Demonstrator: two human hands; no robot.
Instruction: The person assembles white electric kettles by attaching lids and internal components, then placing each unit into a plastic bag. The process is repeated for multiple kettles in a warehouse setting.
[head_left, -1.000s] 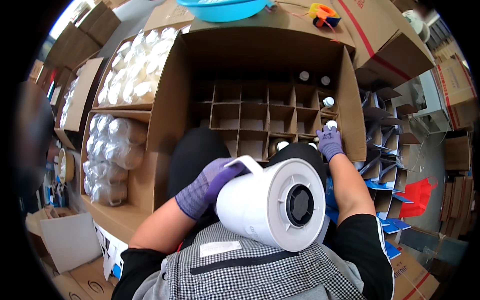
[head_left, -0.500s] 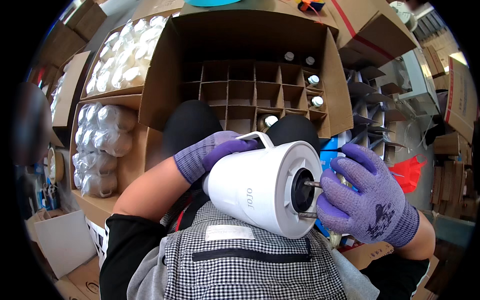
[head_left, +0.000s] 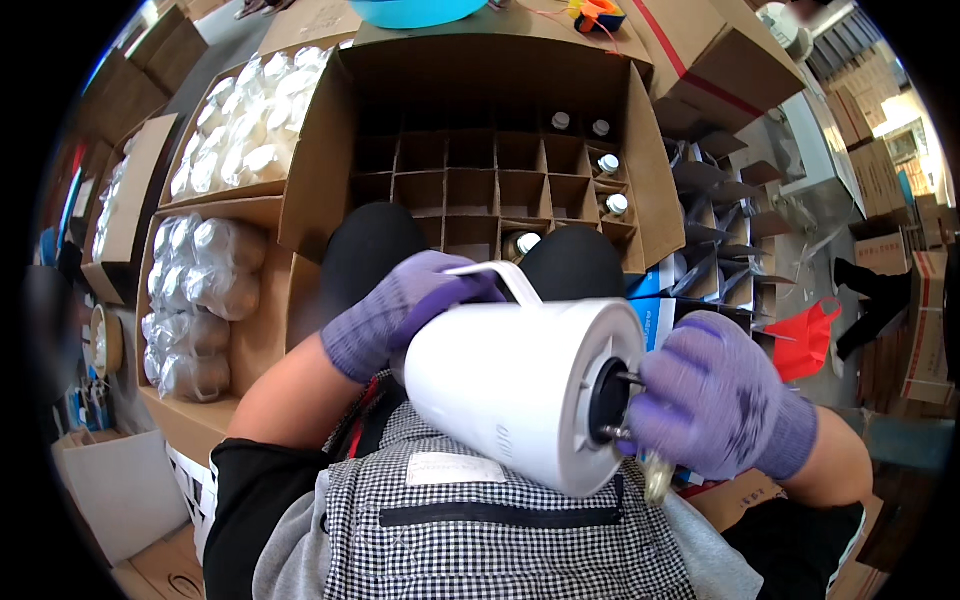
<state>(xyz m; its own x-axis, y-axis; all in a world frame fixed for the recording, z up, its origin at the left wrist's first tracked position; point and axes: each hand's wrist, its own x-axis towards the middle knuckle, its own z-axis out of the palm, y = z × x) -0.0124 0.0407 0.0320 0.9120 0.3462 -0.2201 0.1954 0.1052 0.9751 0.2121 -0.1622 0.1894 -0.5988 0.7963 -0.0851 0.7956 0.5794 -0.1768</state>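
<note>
A white jug-shaped kettle (head_left: 490, 385) lies on its side across my lap, its handle upward and its base turned to the right. My left hand (head_left: 425, 300), in a purple glove, is closed around the far left end, beside the handle. In the middle of the base is a round black fitting (head_left: 608, 402). Two metal prongs reach into it from my gloved right hand (head_left: 705, 395), which is closed and slightly blurred. Below the fingers shows a yellowish see-through grip (head_left: 657, 480) of the pronged tool, which looks like pliers; the rest is hidden.
Beyond my knees stands an open carton (head_left: 665, 160) with cardboard dividers and several white-capped bottles. Wrapped clear bottles (head_left: 200, 300) fill boxes on the left. Upright dividers (head_left: 715, 230) and a red bag (head_left: 805, 340) are on the right. A blue basin (head_left: 420, 10) sits at the back.
The kettle has rolled a little and its base has shifted slightly down. My right hand has turned and its fingers have curled in around the tool, the prongs staying at the black fitting.
</note>
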